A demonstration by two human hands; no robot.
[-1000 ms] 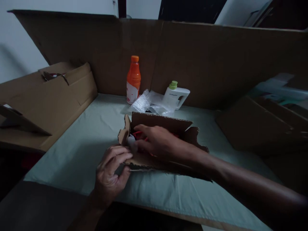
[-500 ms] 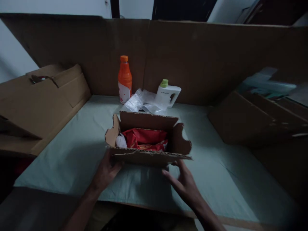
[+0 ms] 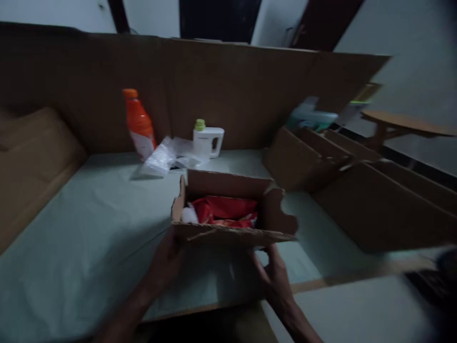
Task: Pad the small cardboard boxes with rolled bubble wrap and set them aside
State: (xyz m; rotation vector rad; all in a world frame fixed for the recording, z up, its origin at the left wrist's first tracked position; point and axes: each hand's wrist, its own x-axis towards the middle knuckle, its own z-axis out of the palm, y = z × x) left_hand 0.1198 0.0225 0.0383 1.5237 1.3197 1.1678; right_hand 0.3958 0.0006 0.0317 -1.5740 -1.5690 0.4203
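A small torn cardboard box (image 3: 228, 234) is open at the top, just above the pale green sheet (image 3: 89, 214). Inside it lie a red packet (image 3: 224, 211) and something small and white (image 3: 188, 216) at the left end. My left hand (image 3: 164, 267) grips the box's near left corner, with its fingers hidden behind the cardboard. My right hand (image 3: 275, 277) holds the near right underside, fingers curled up against it. The view is dim and smeared by motion.
An orange bottle (image 3: 137, 121), crumpled bubble wrap (image 3: 162, 157) and a white bottle with a green cap (image 3: 207, 141) stand at the back by a tall cardboard wall (image 3: 250, 90). Cardboard boxes (image 3: 357, 195) crowd the right, and folded cardboard (image 3: 32, 162) lies at the left.
My right hand came out of the box and went to its near right side. Both hands now hold the box, which has shifted right as my view swung right.
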